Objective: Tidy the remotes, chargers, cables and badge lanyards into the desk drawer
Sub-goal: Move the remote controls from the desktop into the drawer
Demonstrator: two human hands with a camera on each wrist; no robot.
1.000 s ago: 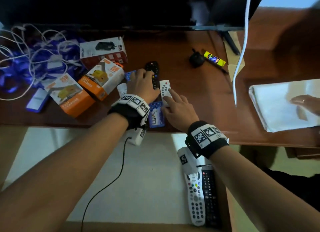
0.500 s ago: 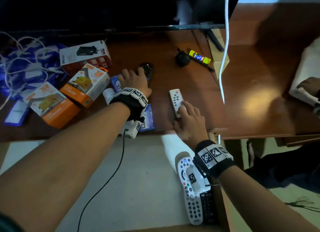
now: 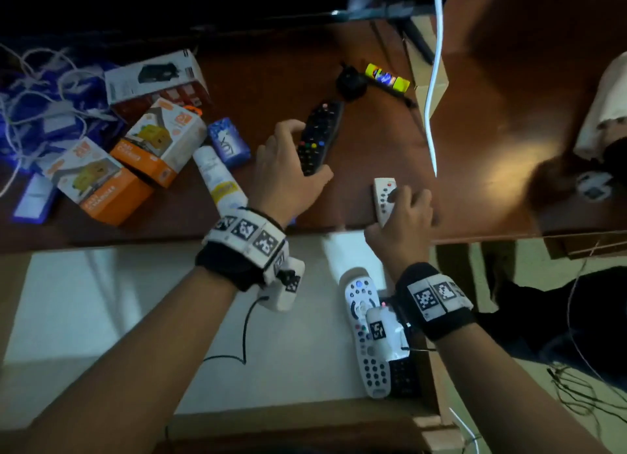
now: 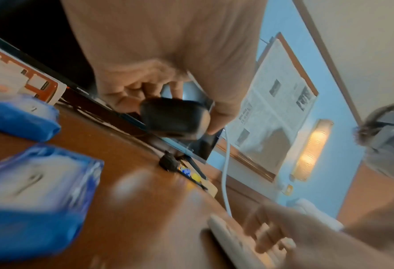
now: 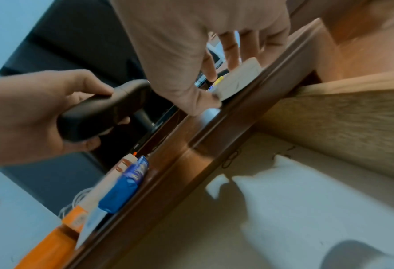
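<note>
My left hand (image 3: pixel 288 168) grips the lower end of a black remote (image 3: pixel 319 138) and holds it tilted above the brown desk (image 3: pixel 373 141); the grip also shows in the left wrist view on the black remote (image 4: pixel 175 120). My right hand (image 3: pixel 403 212) pinches a small white remote (image 3: pixel 383 195) at the desk's front edge, thumb below and fingers on top, as seen on the white remote (image 5: pixel 237 78). Below, the open drawer (image 3: pixel 135 301) holds a white remote (image 3: pixel 368 338) and a black remote (image 3: pixel 403 375) at its right side.
Orange charger boxes (image 3: pixel 101 182), blue packets (image 3: pixel 229 143) and a white tube (image 3: pixel 219 178) lie left of my hands. Tangled white cables and blue lanyards (image 3: pixel 37 114) fill the far left. A black plug (image 3: pixel 351 85), a glue stick (image 3: pixel 386 77) and a hanging white cable (image 3: pixel 434 97) sit behind.
My left hand has taken hold of the black remote and raised it off the desk. My right hand has dragged the small white remote to the desk's front edge and closed on it.
</note>
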